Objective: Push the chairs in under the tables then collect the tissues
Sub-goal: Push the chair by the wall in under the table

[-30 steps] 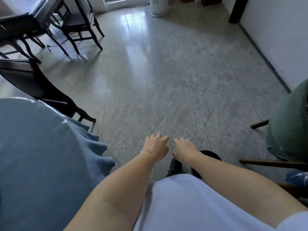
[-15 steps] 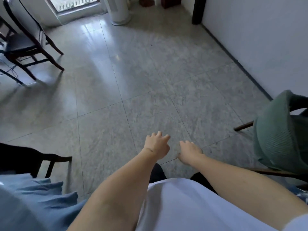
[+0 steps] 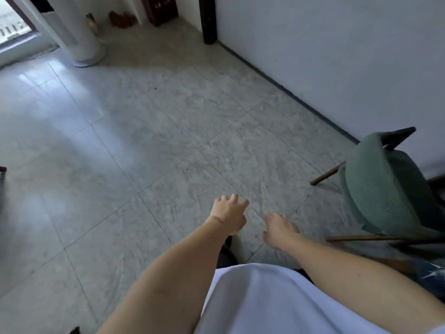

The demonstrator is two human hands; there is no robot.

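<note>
Green chair [image 3: 385,189] — stands to your right, near the wall, its back towards you. Right hand [image 3: 280,231] nearer; left hand [image 3: 228,216] beside it. Both hands' fingers loosely spread, holding nothing.

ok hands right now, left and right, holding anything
Left hand: open, fingers loosely curled, holding nothing.
Right hand: open and relaxed, holding nothing.

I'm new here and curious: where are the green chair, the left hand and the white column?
green chair [image 3: 385,189], head view, padded backrest.
left hand [image 3: 228,216], head view, back of hand.
white column [image 3: 79,39], head view, lower body.
</note>
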